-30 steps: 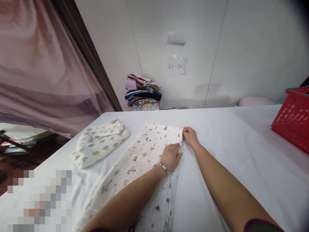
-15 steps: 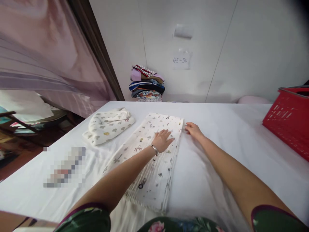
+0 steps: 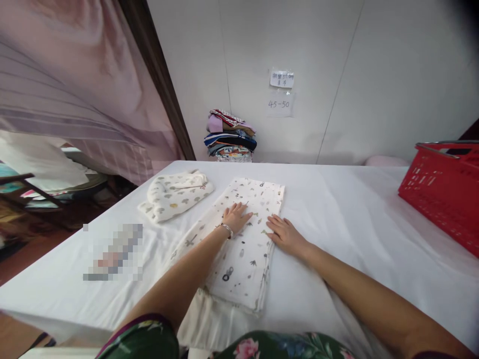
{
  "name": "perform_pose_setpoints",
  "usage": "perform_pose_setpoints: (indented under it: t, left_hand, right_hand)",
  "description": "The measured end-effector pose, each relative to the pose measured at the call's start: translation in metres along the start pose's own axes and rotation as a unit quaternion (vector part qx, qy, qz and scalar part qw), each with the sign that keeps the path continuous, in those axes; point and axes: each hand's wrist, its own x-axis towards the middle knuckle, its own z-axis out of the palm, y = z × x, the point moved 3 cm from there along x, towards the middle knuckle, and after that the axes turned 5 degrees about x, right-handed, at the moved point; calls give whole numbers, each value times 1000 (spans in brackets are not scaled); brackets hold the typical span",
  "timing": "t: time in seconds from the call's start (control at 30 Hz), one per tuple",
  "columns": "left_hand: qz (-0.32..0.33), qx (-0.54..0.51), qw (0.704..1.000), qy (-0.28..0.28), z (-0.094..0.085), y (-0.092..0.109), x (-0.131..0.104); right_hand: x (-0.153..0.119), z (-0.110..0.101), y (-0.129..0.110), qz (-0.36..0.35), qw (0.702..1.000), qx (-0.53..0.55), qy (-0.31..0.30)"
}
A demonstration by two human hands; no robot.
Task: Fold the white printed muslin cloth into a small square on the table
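both hands flat on a folded cloth at the centre of the frame

i see the left hand (image 3: 235, 217) and right hand (image 3: 285, 234) lying palm down, fingers spread, grip released, on the long folded white muslin cloth with small printed figures (image 3: 245, 239), which lies on the white-covered desk (image 3: 355, 224). a crumpled white mushroom-print garment (image 3: 174, 194) sits left of it; a red plastic basket (image 3: 443, 192) stands at the right edge.

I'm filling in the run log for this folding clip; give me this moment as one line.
left hand: flat on printed cloth | right hand: flat on its right edge | cloth: folded long, on white table | nearby: second printed cloth, red basket
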Motion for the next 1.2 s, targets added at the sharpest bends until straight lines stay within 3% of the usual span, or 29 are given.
perform_pose_setpoints:
  t: [0.13,0.23,0.37,0.6,0.77,0.83,0.93,1.07,1.2]
  left_hand:
    - [-16,13,1000,19,-13,-21,-18]
    - [-54,73,995,42,-16,-58,-36]
    - [-145,33,989,-5,-13,-107,-54]
    - [-157,-24,987,-18,-20,-128,-70]
    - [-151,-12,988,-13,-12,-131,-100]
    - [-148,-12,989,-18,-12,-130,-106]
    - [-169,-9,985,-25,-18,-123,-105]
    - [-138,12,990,8,-31,-97,-98]
    - [-33,19,998,43,-30,-52,-92]
  right_hand:
    - [-1,2,6,15,1000,19,6]
    - [-1,5,8,6,1000,22,20]
    - [-3,8,8,-7,999,8,34]
    - [-4,11,13,-6,1000,-8,28]
    - [-2,7,5,5,1000,-24,19]
    - [-6,2,-15,-10,999,-28,28]
    - [-21,-1,-60,-98,995,-11,-2]
    - [-44,12,-104,-206,970,33,-121]
    - [-51,20,-111,-205,962,55,-172]
